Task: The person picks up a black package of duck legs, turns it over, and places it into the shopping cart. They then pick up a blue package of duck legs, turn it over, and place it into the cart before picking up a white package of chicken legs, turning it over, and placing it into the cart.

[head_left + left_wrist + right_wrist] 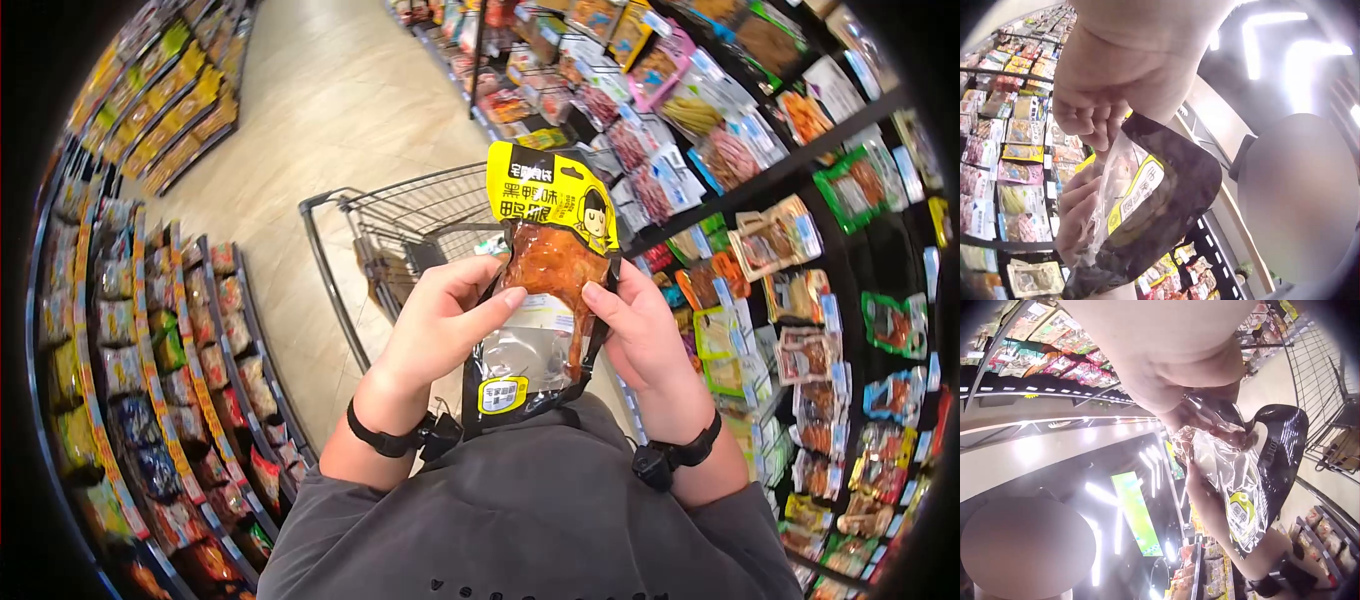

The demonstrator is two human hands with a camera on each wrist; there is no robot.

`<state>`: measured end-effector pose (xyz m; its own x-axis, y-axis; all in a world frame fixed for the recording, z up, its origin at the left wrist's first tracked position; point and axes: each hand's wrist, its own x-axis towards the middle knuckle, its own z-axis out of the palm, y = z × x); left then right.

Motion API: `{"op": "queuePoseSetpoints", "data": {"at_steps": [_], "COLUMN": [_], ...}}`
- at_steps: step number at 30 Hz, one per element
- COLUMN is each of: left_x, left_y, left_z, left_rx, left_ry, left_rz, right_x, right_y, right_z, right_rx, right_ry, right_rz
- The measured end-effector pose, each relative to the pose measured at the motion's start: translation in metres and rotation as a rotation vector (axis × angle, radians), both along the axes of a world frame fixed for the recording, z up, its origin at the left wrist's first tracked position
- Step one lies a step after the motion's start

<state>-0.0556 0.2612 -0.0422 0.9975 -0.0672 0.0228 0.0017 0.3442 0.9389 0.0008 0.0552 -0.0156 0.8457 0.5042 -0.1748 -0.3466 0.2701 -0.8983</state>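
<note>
A packaged duck leg in a clear-fronted pouch with a yellow and black top is held up in front of the body, its printed front facing the head camera. My left hand grips its left side, thumb lying across the clear front. On the opposite edge my right hand pinches it, thumb on the front near the browned meat. The left wrist view has the pouch's black lower part tilted below the hand. In the right wrist view, the shiny pouch hangs beneath the right hand, whose fingers are partly hidden.
Behind the pouch stands a wire shopping cart with a few items inside. Shelves of packaged meats rise close on the right. Racks of bagged snacks line the left, and a pale tiled floor runs between.
</note>
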Motion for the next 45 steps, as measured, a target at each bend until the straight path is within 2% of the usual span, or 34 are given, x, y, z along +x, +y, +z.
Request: {"op": "queuePoseSetpoints", "data": {"at_steps": [3,6,14,17,20,21,24,26,27,28,32,34,38,40,43,45], "left_x": [0.010,0.022,0.052,0.057,0.058,0.057,0.049,0.040,0.039,0.035,0.015,0.005,-0.013,-0.027,-0.043,-0.054], "left_y": [-0.014,-0.034,-0.115,-0.158,-0.205,-0.221,-0.271,-0.305,-0.317,-0.333,-0.389,-0.420,-0.478,-0.510,-0.548,-0.578], "left_z": [0.006,0.007,0.010,0.016,0.024,0.025,0.029,0.037,0.038,0.043,0.054,0.053,0.051,0.048,0.052,0.051], "left_rx": [0.077,-0.007,-0.011,0.067,0.322,0.328,0.399,0.290,0.363,0.356,0.339,0.222,0.348,0.292,0.399,0.314], "left_ry": [-0.054,-0.048,-0.033,-0.081,-0.197,-0.213,-0.214,-0.134,-0.182,-0.218,-0.233,-0.182,-0.316,-0.281,-0.289,-0.322], "left_rz": [-0.068,-0.131,-0.363,-0.435,-0.446,-0.474,-0.512,-0.533,-0.565,-0.593,-0.742,-0.808,-0.839,-0.862,-0.889,-0.904], "right_x": [-0.002,-0.004,-0.024,-0.036,-0.055,-0.062,-0.087,-0.104,-0.112,-0.119,-0.157,-0.175,-0.207,-0.223,-0.243,-0.256], "right_y": [-0.024,-0.043,-0.130,-0.170,-0.216,-0.230,-0.269,-0.296,-0.310,-0.323,-0.381,-0.407,-0.455,-0.477,-0.502,-0.527], "right_z": [-0.001,0.004,0.011,0.010,0.009,0.010,0.011,0.012,0.011,0.007,0.014,0.014,0.015,0.015,0.014,0.005], "right_rx": [-0.030,-0.030,-0.072,-0.048,-0.103,-0.097,-0.138,-0.156,-0.118,-0.115,-0.006,0.001,-0.039,-0.061,-0.126,-0.166], "right_ry": [-0.072,-0.121,-0.221,-0.258,-0.194,-0.202,-0.260,-0.197,-0.198,-0.276,-0.259,-0.235,-0.250,-0.266,-0.294,-0.281], "right_rz": [-0.048,-0.116,-0.297,-0.401,-0.507,-0.537,-0.565,-0.617,-0.636,-0.679,-0.694,-0.692,-0.776,-0.823,-0.977,-1.013]}}
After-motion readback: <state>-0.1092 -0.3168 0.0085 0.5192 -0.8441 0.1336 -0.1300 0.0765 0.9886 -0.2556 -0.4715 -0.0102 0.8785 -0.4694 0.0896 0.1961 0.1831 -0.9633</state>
